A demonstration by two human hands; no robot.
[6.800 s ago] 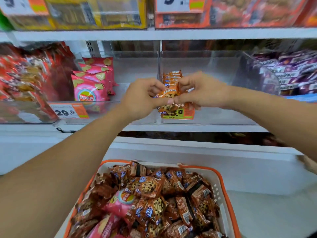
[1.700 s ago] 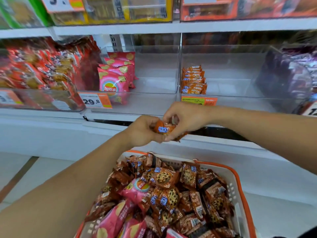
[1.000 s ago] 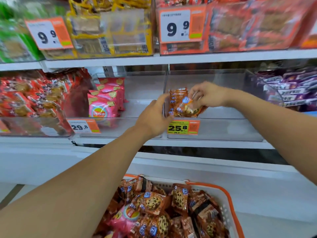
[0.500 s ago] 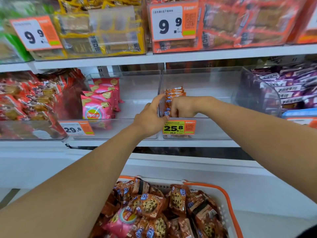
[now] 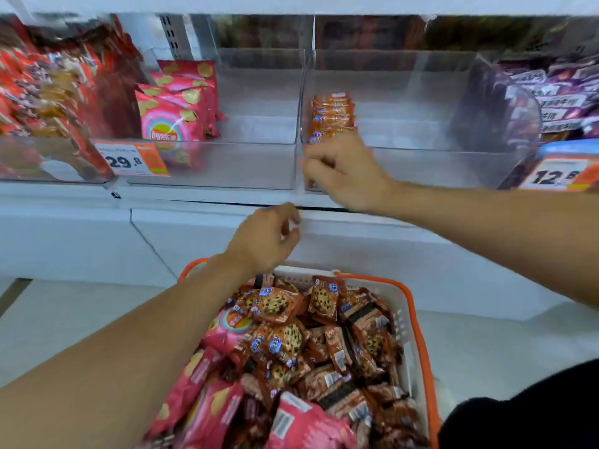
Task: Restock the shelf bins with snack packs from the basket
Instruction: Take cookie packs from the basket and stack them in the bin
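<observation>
A white basket with an orange rim [image 5: 421, 335] sits low in front of me, heaped with orange cookie packs [image 5: 275, 303] and pink chip bags [image 5: 207, 406]. On the shelf, a clear bin [image 5: 421, 163] holds a short row of the same orange cookie packs [image 5: 332, 115] against its left wall. My right hand [image 5: 343, 173] hangs in front of that bin's front wall, fingers loosely curled, holding nothing. Lower down, my left hand [image 5: 265, 241] hovers over the basket's far edge, also loosely curled and empty.
The neighbouring clear bin holds pink chip bags [image 5: 171, 115] behind a 29.8 price tag [image 5: 129, 158]. Red packs [image 5: 42, 92] fill the far-left bin and purple packs [image 5: 551, 102] the far-right one. A white ledge [image 5: 194, 231] juts out below the shelf.
The cookie pack went into the bin's row and my right hand let go and drew back. My left hand dropped from the bin toward the basket. My view tilted down.
</observation>
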